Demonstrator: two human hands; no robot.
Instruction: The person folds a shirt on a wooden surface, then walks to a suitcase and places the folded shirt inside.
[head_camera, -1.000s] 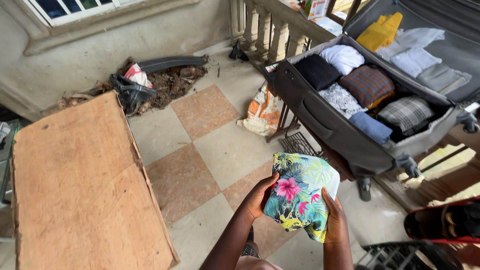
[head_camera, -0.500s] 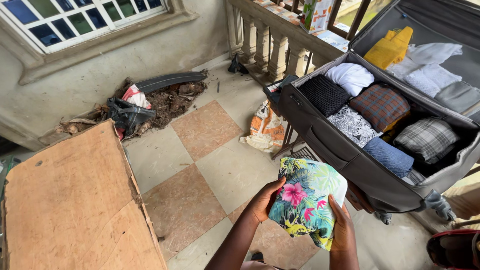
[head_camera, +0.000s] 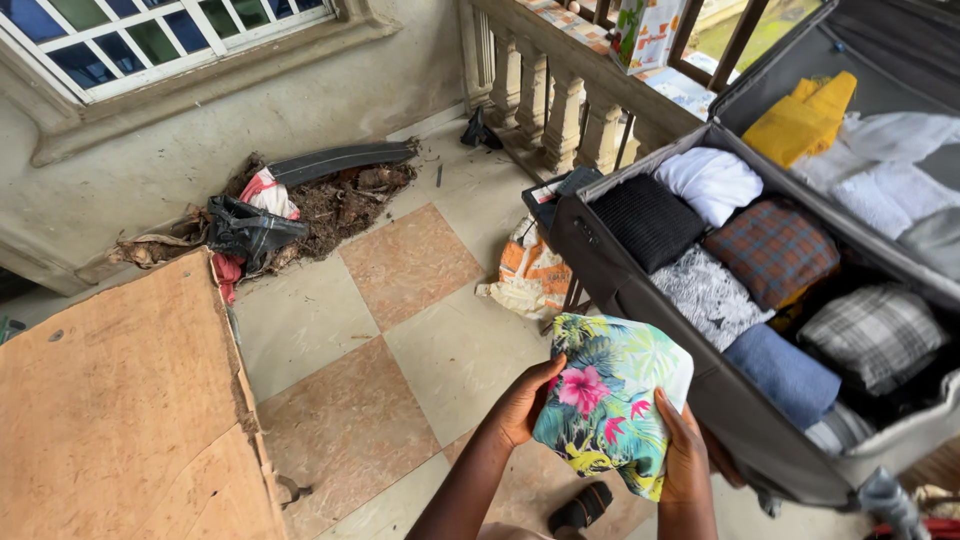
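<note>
Honestly, the folded floral shirt looks light and floppy, so I've got my left hand and right hand clasped on its two sides, fingers curled around it, just beside the open suitcase wall. Floor tiles leave plenty of room; the board edge is well apart.

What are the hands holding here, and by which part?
A folded floral-print cloth, turquoise with pink flowers, is held between both hands: the left hand grips its left edge, the right hand its lower right edge.
</note>
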